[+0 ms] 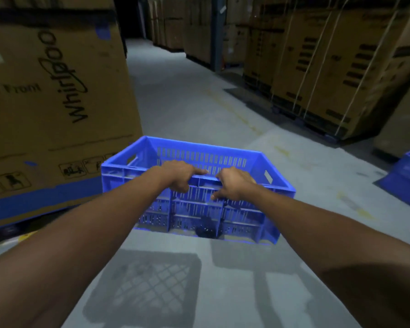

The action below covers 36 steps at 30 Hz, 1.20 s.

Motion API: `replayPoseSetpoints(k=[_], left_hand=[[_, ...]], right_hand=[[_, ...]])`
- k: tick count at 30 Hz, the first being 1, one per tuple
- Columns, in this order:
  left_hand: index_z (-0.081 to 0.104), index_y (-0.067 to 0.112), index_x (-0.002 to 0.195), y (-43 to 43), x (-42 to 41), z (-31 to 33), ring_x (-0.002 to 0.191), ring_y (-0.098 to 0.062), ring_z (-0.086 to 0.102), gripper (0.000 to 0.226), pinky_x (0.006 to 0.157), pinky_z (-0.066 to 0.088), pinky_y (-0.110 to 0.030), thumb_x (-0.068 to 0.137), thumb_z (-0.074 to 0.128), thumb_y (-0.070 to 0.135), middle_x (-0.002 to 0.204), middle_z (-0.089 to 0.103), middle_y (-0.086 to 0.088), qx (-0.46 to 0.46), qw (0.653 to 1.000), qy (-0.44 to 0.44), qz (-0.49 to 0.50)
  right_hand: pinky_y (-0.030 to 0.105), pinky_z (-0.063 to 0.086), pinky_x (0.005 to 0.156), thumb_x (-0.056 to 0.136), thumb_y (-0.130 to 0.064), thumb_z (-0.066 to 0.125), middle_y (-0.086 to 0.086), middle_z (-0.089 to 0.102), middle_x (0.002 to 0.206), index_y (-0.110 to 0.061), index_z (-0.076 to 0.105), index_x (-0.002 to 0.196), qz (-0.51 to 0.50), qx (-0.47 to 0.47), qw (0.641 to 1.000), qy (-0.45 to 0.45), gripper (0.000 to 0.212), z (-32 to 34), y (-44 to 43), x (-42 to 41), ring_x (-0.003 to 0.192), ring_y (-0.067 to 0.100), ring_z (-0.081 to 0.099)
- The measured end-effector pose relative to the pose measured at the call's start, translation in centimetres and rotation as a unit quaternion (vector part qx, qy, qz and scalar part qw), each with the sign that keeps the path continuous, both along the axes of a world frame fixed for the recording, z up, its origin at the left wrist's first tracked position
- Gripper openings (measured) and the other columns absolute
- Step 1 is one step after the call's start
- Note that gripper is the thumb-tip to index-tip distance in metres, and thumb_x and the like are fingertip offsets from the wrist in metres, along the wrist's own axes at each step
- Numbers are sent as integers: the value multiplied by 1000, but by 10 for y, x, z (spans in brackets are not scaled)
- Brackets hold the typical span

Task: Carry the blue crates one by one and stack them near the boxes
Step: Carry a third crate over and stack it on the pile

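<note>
A blue slotted plastic crate (pixel 244 216) hangs above the grey floor in front of me, and its shadow falls on the concrete below. My left hand (pixel 179 175) and my right hand (pixel 234 184) both grip the crate's near rim, side by side, fingers curled over the edge. The crate looks empty inside. A large brown cardboard box (pixel 55 95) with a blue band stands just to the crate's left. Another blue crate (pixel 406 176) shows partly at the right edge, on the floor.
Stacks of strapped cardboard boxes (pixel 336 67) on pallets line the right side. A grey concrete aisle (pixel 175 91) runs ahead between them and the big box on the left. A dark floor mat (pixel 242 93) lies beside the right stacks.
</note>
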<state>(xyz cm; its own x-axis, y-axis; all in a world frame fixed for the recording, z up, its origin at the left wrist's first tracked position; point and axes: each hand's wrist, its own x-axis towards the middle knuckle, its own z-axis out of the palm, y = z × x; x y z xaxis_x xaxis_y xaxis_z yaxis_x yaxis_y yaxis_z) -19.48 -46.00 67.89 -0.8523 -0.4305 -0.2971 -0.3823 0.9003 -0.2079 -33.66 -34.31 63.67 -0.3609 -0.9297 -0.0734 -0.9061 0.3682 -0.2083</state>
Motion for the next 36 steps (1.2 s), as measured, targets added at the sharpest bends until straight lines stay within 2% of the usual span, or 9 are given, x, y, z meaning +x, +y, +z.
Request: replayPoseSetpoints(k=[6, 8, 10, 14, 21, 27, 30, 33, 36], left_hand=[[45, 36, 141, 13, 10, 157, 116, -27, 58, 65, 82, 46, -36, 80, 61, 21, 126, 62, -3, -26, 997, 74, 21], [58, 23, 116, 14, 9, 188, 104, -28, 61, 37, 81, 49, -40, 79, 62, 22, 114, 64, -6, -44, 993, 106, 18], [53, 19, 93, 17, 6, 211, 87, -27, 56, 16, 75, 48, -39, 80, 62, 23, 102, 63, -7, -56, 989, 133, 10], [52, 19, 88, 24, -14, 235, 81, -24, 52, 12, 69, 41, -36, 83, 62, 24, 83, 52, -1, -78, 983, 166, -21], [49, 21, 86, 39, -99, 254, 81, -22, 50, 16, 69, 41, -36, 82, 63, 24, 88, 54, -1, -76, 976, 182, -90], [58, 20, 98, 49, -223, 255, 85, -23, 57, 21, 69, 48, -36, 78, 61, 25, 93, 60, -2, -34, 975, 150, -163], [60, 19, 99, 61, -300, 260, 82, -21, 59, 24, 71, 53, -38, 78, 65, 28, 95, 62, -4, 19, 978, 109, -178], [58, 23, 85, 84, -373, 268, 78, -19, 58, 34, 73, 52, -36, 70, 80, 44, 85, 61, 1, 75, 974, 102, -186], [60, 25, 83, 102, -439, 273, 77, -20, 59, 29, 72, 54, -37, 70, 83, 38, 83, 60, 0, 43, 972, 106, -206]], right_hand=[[32, 41, 69, 72, -55, 80, 0, 56, 80, -26, 58, 84, -12, -24, 998, 59, 39, 180, 19, 17, 82, 26, 57], [33, 42, 69, 73, -54, 80, -3, 56, 77, -25, 61, 88, -29, -35, 996, 75, 38, 215, 24, 20, 81, 23, 58], [33, 41, 68, 75, -52, 79, -6, 54, 73, -25, 59, 87, -41, -47, 995, 84, 35, 238, 30, 21, 80, 21, 58], [33, 40, 69, 77, -50, 78, -4, 57, 79, -27, 57, 88, -71, -61, 990, 101, 33, 261, 43, 11, 80, 20, 56], [35, 40, 69, 75, -54, 77, -5, 57, 81, -25, 63, 96, -129, -63, 983, 113, 39, 279, 70, -59, 80, 20, 55], [35, 46, 70, 77, -54, 76, -5, 60, 80, -25, 64, 95, -163, -62, 975, 135, 36, 276, 97, -170, 79, 18, 58], [33, 41, 66, 80, -49, 74, -7, 55, 75, -28, 56, 88, -172, -60, 973, 140, 29, 279, 113, -233, 80, 19, 59], [34, 41, 68, 78, -50, 75, 0, 63, 89, -31, 65, 104, -175, -64, 967, 171, 34, 287, 123, -289, 90, 27, 63], [36, 44, 69, 79, -48, 76, 2, 64, 93, -33, 66, 110, -184, -66, 964, 182, 37, 296, 130, -345, 93, 27, 64]])
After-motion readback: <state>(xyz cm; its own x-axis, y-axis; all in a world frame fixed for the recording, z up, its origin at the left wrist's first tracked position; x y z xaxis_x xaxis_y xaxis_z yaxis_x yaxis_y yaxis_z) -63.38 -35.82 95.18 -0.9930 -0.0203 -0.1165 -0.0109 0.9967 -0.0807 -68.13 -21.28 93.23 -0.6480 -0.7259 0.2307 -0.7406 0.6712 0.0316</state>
